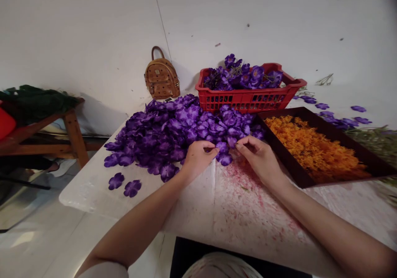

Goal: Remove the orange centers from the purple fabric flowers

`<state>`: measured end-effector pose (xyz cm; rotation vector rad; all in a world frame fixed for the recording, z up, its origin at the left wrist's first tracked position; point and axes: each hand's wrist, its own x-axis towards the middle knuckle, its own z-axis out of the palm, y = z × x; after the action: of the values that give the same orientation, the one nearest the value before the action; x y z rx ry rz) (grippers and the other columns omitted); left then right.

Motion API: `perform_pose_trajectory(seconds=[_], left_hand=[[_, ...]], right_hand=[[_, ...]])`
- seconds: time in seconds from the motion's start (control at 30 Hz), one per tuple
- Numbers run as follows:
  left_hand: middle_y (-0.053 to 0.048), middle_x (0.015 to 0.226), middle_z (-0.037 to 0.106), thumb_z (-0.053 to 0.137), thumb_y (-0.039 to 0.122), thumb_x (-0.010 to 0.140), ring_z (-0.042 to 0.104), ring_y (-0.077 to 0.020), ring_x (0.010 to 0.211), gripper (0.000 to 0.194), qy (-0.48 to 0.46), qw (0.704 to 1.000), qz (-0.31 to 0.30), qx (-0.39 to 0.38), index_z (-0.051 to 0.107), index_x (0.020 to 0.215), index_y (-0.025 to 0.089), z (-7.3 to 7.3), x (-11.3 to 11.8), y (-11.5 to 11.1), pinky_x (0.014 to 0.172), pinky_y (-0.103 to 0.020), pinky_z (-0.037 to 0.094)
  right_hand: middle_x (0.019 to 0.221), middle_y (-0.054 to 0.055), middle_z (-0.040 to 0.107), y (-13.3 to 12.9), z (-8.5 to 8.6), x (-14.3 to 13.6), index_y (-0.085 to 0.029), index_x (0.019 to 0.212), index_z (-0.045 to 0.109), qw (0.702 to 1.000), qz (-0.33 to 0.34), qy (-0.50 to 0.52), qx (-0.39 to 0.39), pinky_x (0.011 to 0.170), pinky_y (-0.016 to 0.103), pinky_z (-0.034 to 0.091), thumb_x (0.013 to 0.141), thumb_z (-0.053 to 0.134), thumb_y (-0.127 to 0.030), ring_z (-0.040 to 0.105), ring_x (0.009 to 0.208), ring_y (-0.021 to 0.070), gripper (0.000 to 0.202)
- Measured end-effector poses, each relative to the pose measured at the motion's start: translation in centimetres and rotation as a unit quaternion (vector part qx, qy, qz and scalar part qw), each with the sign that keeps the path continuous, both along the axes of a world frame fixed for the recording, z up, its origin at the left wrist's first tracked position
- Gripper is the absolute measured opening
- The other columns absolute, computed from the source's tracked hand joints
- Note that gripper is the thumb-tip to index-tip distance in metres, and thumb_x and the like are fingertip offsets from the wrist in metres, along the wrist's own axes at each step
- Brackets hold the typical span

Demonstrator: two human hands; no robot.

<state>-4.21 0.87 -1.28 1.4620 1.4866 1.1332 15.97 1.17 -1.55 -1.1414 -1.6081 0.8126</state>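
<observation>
My left hand (198,158) is closed in a pinch, with a purple fabric petal piece (222,147) at its fingertips. To its right, my right hand (262,160) also pinches thumb against finger; whatever it holds is too small to make out. Both hands are over the table at the front edge of a large heap of purple petal pieces (167,125). Close to my right hand stands a dark shallow box (290,162) filled with orange artificial flower centres (313,150).
Behind the heap stands a red plastic crate (248,98) with purple flowers (256,75). A brown mini backpack (161,79) leans on the wall. Green stems (376,146) lie right of the box. Two loose petal pieces lie at the table's (89,191) left. A wooden bench (74,135) holds dark green material.
</observation>
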Motion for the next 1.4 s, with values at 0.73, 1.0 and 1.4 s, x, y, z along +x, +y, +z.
perform_pose_trajectory(seconds=[0.73,1.0,1.4], left_hand=[[-0.004,0.075,0.077,0.074,0.017,0.085,0.066,-0.0152,0.066,0.009,-0.056,0.997,-0.045,-0.019,0.079,0.077,0.017,0.9,1.3,-1.2,0.065,-0.025,0.046],[0.0,0.071,0.071,0.069,0.009,0.087,0.064,-0.0135,0.063,0.014,-0.072,0.996,-0.06,-0.011,0.075,0.095,0.019,1.3,2.3,-1.8,0.063,-0.023,0.046],[-0.008,0.096,0.083,0.076,0.019,0.086,0.074,-0.0191,0.085,0.009,-0.133,0.984,-0.121,-0.011,0.085,0.09,0.019,1.6,2.4,-1.9,0.08,-0.03,0.057]], right_hand=[[0.093,0.007,0.073,-1.3,0.0,3.1,-0.023,0.092,0.065,0.928,0.09,-0.355,0.067,0.078,0.037,0.05,0.087,0.056,-0.009,0.069,0.086,0.0253,0.018],[0.09,0.004,0.068,-0.9,1.4,3.4,-0.026,0.097,0.059,0.993,0.04,-0.108,-0.002,0.074,0.036,0.052,0.092,0.061,-0.026,0.066,0.081,0.0223,0.005],[0.096,0.005,0.068,-1.7,2.2,1.9,-0.025,0.096,0.061,0.987,0.119,0.038,-0.102,0.08,0.035,0.057,0.089,0.068,-0.032,0.067,0.092,0.0218,0.012]])
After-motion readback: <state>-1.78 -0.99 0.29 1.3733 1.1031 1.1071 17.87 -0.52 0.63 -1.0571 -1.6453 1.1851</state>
